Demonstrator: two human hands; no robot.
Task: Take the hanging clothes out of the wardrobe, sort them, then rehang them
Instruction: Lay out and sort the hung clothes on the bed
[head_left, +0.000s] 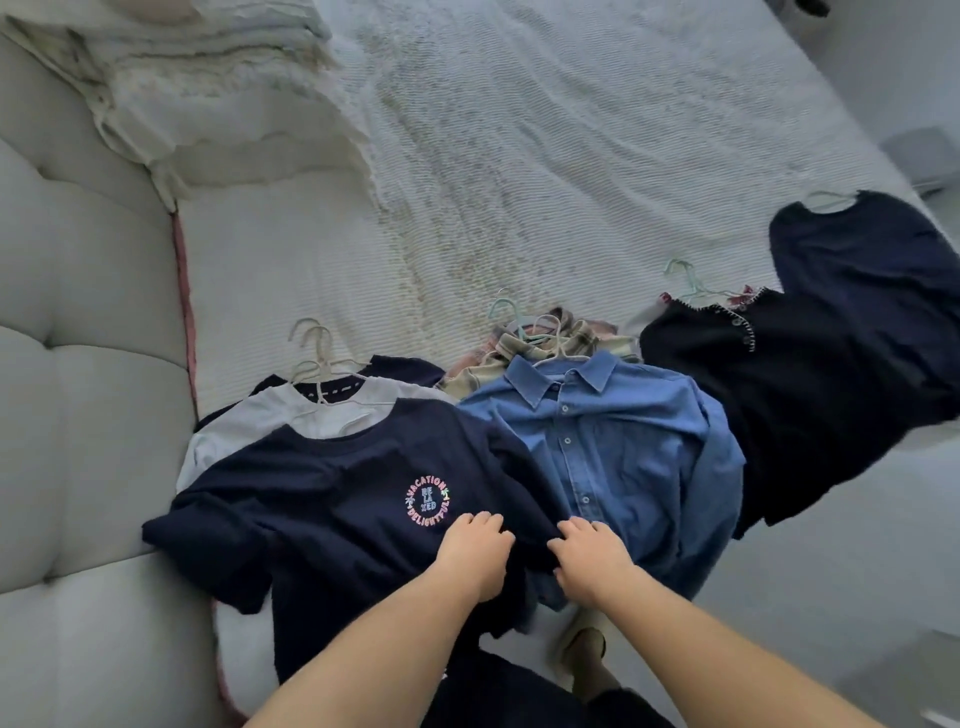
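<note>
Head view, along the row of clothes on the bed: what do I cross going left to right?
Navy printed T-shirt under both hands → blue denim button shirt → black cardigan with stitched trim → plain dark navy top.

Navy printed tee flat atop white tee; denim shirt beside.
</note>
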